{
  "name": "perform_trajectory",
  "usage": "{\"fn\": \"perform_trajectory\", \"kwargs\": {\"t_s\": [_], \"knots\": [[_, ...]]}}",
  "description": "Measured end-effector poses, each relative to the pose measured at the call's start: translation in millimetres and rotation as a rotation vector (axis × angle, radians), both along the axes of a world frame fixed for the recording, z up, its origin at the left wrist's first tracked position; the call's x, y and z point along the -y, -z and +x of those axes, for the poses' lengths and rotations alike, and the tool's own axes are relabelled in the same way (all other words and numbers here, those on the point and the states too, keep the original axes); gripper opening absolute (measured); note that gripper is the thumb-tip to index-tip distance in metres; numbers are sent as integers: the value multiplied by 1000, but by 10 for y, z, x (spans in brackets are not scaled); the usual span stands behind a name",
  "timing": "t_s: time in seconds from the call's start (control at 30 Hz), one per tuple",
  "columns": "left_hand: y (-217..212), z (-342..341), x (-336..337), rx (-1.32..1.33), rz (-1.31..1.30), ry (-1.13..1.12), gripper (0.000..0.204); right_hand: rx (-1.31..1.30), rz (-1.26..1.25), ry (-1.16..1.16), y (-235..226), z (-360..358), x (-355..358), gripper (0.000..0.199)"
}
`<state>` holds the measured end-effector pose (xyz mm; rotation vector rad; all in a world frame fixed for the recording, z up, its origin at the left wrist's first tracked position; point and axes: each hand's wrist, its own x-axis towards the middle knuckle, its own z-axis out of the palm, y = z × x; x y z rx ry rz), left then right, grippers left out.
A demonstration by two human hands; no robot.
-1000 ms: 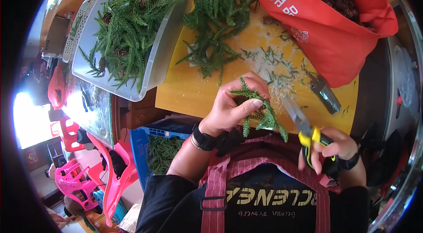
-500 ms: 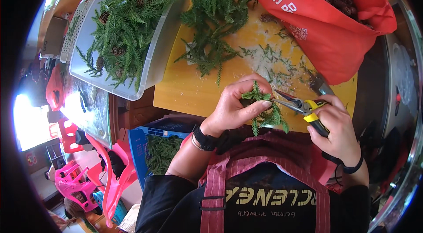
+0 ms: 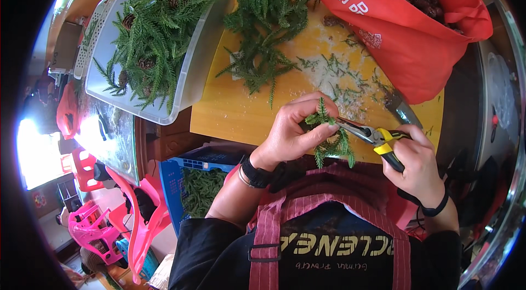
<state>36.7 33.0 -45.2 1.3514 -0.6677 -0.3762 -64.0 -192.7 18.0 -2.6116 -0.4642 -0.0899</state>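
My left hand [image 3: 298,131] pinches a small green artificial pine sprig [image 3: 342,147] in front of my apron, its needled tips hanging below the fingers. Yellow-and-black handled long-nose pliers [image 3: 372,135] are gripped in my right hand [image 3: 413,158]. Their jaws look nearly closed and reach to the sprig right by my left fingertips. Whether they bite on the stem is hidden by the fingers. Beyond my hands, a heap of green pine sprigs [image 3: 268,21] lies on the yellow tabletop [image 3: 230,114].
A clear plastic bin [image 3: 189,79] at the left holds sprigs with pine cones. The red bag [image 3: 405,43] at the far right contains brown cones. Needle scraps and white bits [image 3: 339,79] litter the table. A blue crate [image 3: 172,186] of greenery stands lower left, near pink chairs [image 3: 145,224].
The pliers' jaws have come together and moved left to the sprig at my left fingertips. My right hand has closed further round the handles. My left hand barely moves.
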Motion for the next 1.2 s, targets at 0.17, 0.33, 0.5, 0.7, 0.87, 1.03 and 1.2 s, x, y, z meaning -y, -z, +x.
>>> {"fn": "perform_trajectory", "kwargs": {"t_s": [0.17,0.33,0.5,0.7,0.87,1.03,1.2], "knots": [[17,-8,11,-31,6,-6,9,9,-5,-7,3,-15,-6,17],[13,-12,19,-27,5,-16,9,14,-13,-5,0,-24,-15,15],[20,-18,28,-35,4,-23,8,23,-71,23,22,-38,-27,15],[34,-43,32,-28,-5,-66,8,4,-110,19,50,-74,-37,16],[32,-23,37,9,9,-69,9,-25,75,49,98,-58,-64,14],[54,-27,39,66,-7,-84,10,4,106,41,97,-36,-74,15],[60,-16,40,131,8,-105,11,-32,100,44,93,-53,-61,15]]}}
